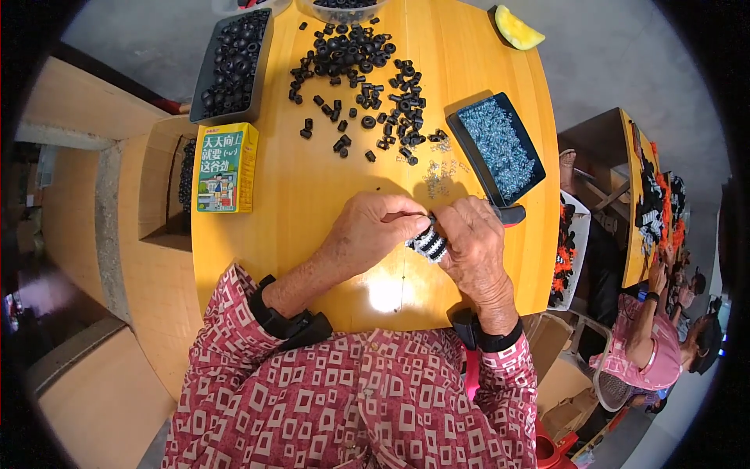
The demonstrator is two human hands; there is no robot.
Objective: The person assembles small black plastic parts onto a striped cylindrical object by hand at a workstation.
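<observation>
Over the near part of the yellow table (328, 305), a small black-and-white striped knitted piece (428, 245) is held between my two hands. My right hand (478, 246) has its fingers curled round the piece's right side. The thumb and forefinger of my left hand (373, 233) pinch together at its upper edge, on a small dark bit that I cannot make out. Just beyond my fingers lie loose clear plastic pieces (439, 178). A dark tray (455, 125) full of clear bluish pieces stands beyond my right hand, with a black-and-red object (512, 215) at its near corner.
Many small black plastic parts (351, 51) are spread over the far table. A grey bin (262, 55) of black round parts and a yellow drink carton (246, 168) line the left edge. A melon rind (517, 30) lies far right. A person (644, 344) sits at another table to the right.
</observation>
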